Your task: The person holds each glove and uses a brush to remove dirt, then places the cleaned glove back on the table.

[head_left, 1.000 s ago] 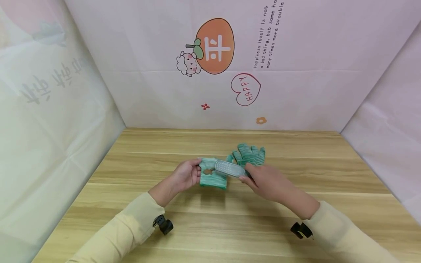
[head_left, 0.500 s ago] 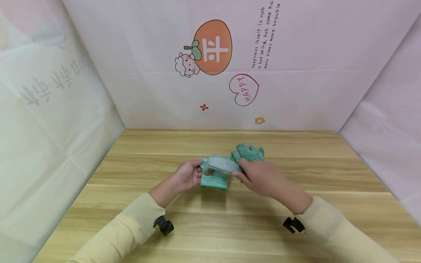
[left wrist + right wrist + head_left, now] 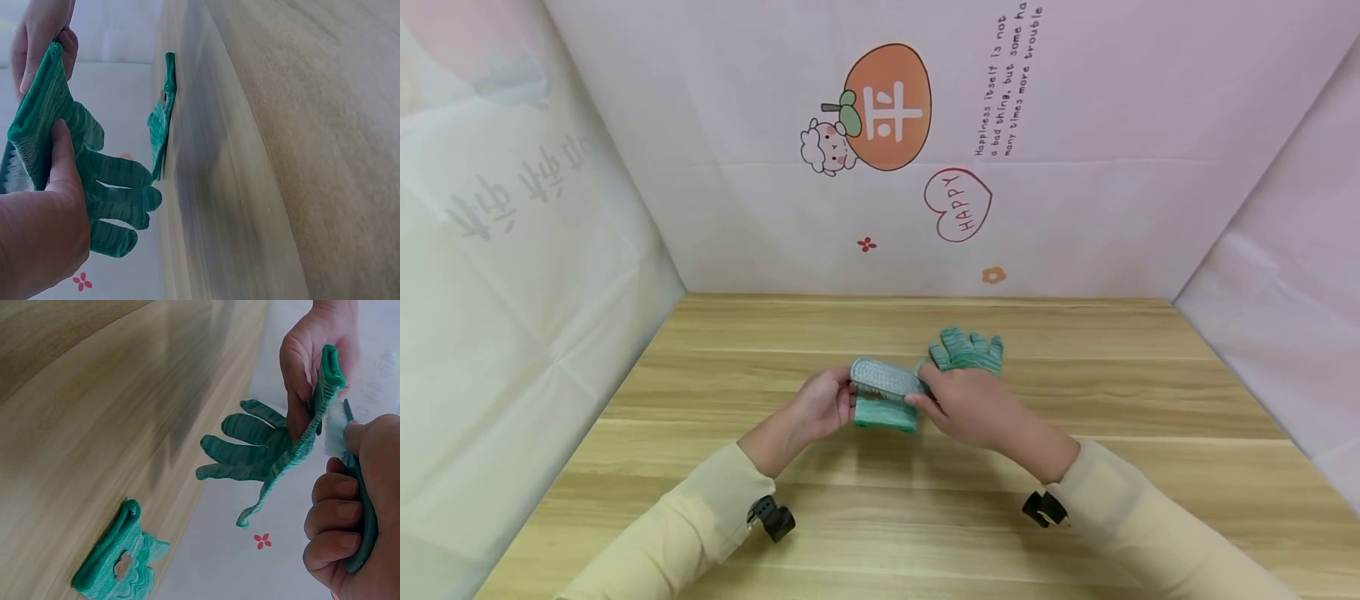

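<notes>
My left hand grips a green striped knitted glove at its side, holding it above the table with the cuff toward me. In the left wrist view, its glove fingers hang away from the cuff. My right hand holds a brush by its handle. The brush's grey-blue back faces up, and its pale bristles face the glove; whether they touch it I cannot tell. The brush head covers most of a brown patch on the glove. A second green glove lies behind my right hand, partly hidden by it.
A wood-grain table lies under both hands. White printed sheets form a back wall and side walls. In the right wrist view, the second glove bears a brown patch. Black wrist cameras hang below both sleeves.
My right hand has moved left with the brush, whose head now lies across the brown patch that showed earlier. My left hand and the held glove have barely moved.
</notes>
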### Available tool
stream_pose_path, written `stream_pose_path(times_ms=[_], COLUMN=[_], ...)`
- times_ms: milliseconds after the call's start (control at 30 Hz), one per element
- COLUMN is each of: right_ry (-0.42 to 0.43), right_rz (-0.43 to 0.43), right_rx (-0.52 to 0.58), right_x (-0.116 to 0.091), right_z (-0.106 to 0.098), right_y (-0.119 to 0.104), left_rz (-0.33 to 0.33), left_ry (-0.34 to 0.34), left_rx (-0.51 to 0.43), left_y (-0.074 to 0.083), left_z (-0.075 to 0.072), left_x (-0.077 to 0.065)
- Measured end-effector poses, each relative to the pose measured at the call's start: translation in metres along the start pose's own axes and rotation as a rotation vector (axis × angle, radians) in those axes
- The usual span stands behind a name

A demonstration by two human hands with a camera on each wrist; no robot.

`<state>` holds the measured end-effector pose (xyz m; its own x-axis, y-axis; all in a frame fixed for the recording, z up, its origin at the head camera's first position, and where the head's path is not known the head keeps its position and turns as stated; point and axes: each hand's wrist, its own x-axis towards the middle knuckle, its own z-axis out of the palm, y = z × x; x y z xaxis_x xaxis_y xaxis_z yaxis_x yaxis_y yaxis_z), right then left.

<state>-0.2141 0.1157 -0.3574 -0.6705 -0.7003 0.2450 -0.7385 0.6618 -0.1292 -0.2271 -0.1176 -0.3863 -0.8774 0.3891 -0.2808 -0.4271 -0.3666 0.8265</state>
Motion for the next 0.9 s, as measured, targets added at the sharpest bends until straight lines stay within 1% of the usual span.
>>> stream_pose_path(times_ms=[133, 367, 500, 633, 800, 900], right_ry=[-0.019, -0.051, -0.057, -0.054, -0.089, -0.09], right_rz=[0.005, 0.041, 0.054, 0.063, 0.106, 0.116], right_rx=[-0.005, 0.007, 0.021, 0.028, 0.049, 0.05], right_x=[-0.002, -0.007, -0.012, -0.018, -0.024, -0.026], right_z=[0.003, 0.003, 0.001, -0.001, -0.003, -0.005], right_y=[0.002, 0.006, 0.008, 0.011, 0.017, 0.02], left_rz=[-0.003, -0.018, -0.021, -0.018, -0.013, -0.01], left_ry=[0.009, -0.016, 0.003, 0.008, 0.007, 0.013], left_rx=[-0.008, 0.004, -0.016, -0.032, -0.031, -0.023], left_y=[0.003, 0.004, 0.005, 0.006, 0.008, 0.008], left_z=[-0.003, -0.006, -0.008, -0.011, -0.015, -0.015], left_x=[0.0, 0.002, 0.003, 0.004, 0.005, 0.004])
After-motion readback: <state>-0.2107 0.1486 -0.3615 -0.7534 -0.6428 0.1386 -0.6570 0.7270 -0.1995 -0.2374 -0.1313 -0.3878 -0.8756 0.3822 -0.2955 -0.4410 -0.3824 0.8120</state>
